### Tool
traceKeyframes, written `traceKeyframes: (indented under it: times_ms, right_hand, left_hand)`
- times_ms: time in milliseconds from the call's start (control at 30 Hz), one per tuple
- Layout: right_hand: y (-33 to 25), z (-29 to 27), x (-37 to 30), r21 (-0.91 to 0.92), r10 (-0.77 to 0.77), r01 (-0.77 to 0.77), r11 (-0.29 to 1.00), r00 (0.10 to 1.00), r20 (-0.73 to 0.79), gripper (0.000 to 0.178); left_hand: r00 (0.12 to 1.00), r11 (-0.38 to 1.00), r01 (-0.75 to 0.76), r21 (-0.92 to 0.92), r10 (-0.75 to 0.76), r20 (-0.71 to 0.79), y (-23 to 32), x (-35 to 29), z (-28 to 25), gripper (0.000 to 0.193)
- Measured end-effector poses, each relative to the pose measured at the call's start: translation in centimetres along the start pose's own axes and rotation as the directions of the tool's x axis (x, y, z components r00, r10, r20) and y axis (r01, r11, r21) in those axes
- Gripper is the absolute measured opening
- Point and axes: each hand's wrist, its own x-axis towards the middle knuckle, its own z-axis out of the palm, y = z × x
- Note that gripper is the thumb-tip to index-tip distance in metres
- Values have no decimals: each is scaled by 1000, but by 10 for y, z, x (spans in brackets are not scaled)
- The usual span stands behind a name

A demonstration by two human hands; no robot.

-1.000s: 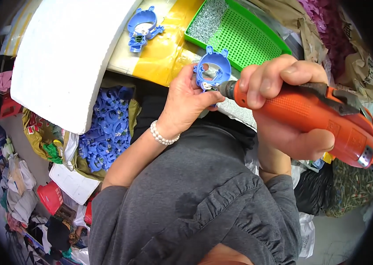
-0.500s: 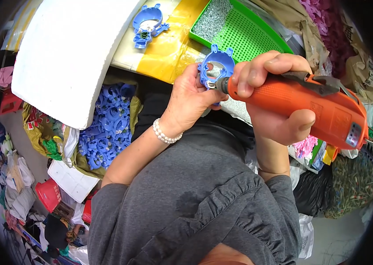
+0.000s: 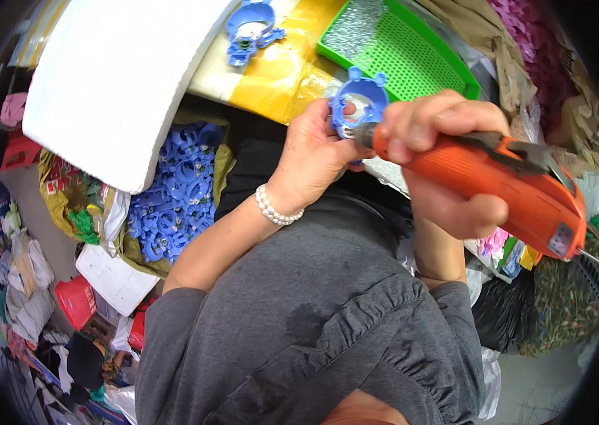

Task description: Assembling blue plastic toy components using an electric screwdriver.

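My left hand point(image 3: 315, 152) is closed round the lower part of a blue plastic ring-shaped housing point(image 3: 361, 87), which has small lugs on its rim. An orange electric screwdriver point(image 3: 487, 166) lies across my right hand point(image 3: 448, 134), its fingers wrapped over the front of the body. The dark nose of the screwdriver meets the housing's lower part, near a small white piece; my fingers and the nose hide the exact contact. Another blue housing point(image 3: 251, 25) of the same kind rests on the taped box beyond my left hand.
A green perforated tray point(image 3: 413, 60) with many small silvery screws point(image 3: 359, 32) stands at the far right on a box with yellow tape point(image 3: 278, 81). White foam board point(image 3: 115, 85) fills the far left. Below it, a sack point(image 3: 223, 173) holds many blue housings point(image 3: 175, 188).
The view has shifted slightly, so the box, tray and sack sit a little differently. Both hands still hold the housing and screwdriver, whose rear end has dipped slightly toward me.
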Motion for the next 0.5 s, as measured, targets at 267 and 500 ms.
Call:
traceKeyframes:
  times_ms: [267,500]
  right_hand:
    - [-28,-27,-2,43,-2,7,999,993,-122,79]
    - [-23,-48,0,51,35,-24,998,976,-217,69]
  left_hand:
    - [999,997,12,81,-16,49,-5,-16,-36,51]
    - [967,965,-60,254,119,-223,5,-71,-114,53]
